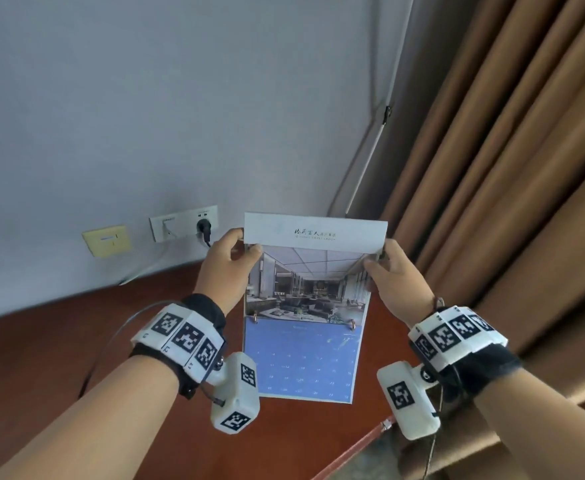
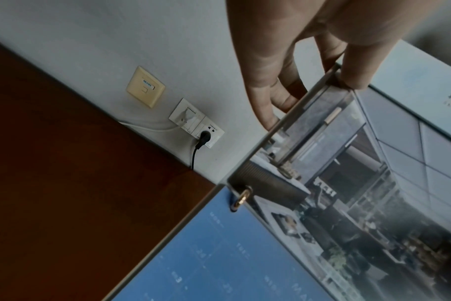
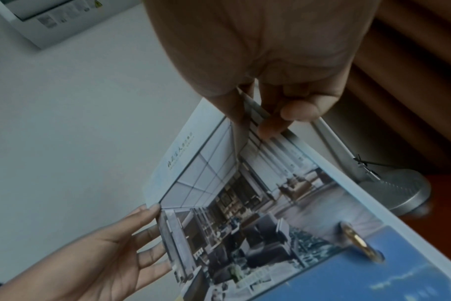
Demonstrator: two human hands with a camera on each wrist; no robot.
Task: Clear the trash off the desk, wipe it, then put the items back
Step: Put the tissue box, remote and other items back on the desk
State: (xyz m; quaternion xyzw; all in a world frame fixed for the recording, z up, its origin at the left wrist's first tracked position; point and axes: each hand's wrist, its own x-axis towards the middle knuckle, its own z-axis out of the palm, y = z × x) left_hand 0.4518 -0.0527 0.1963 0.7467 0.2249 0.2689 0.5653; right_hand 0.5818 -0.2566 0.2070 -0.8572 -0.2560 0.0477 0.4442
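A ring-bound desk calendar [image 1: 305, 306] with a photo of an interior above a blue date page is held up over the reddish-brown desk [image 1: 76, 341]. My left hand [image 1: 246, 245] pinches its top left corner, thumb in front and fingers behind. The left wrist view shows that left hand [image 2: 309, 71] on the edge of the calendar [image 2: 348, 203]. My right hand [image 1: 379, 256] pinches the top right corner. Seen from the right wrist, the right hand [image 3: 265, 110] grips the calendar [image 3: 245, 213] edge, with the left hand [image 3: 131, 234] opposite.
Wall sockets [image 1: 183, 223] with a black plug and a yellow wall plate [image 1: 107, 240] sit just above the desk's back edge. A brown curtain [image 1: 509, 168] hangs at the right. A round silver lamp base [image 3: 399, 189] stands behind the calendar.
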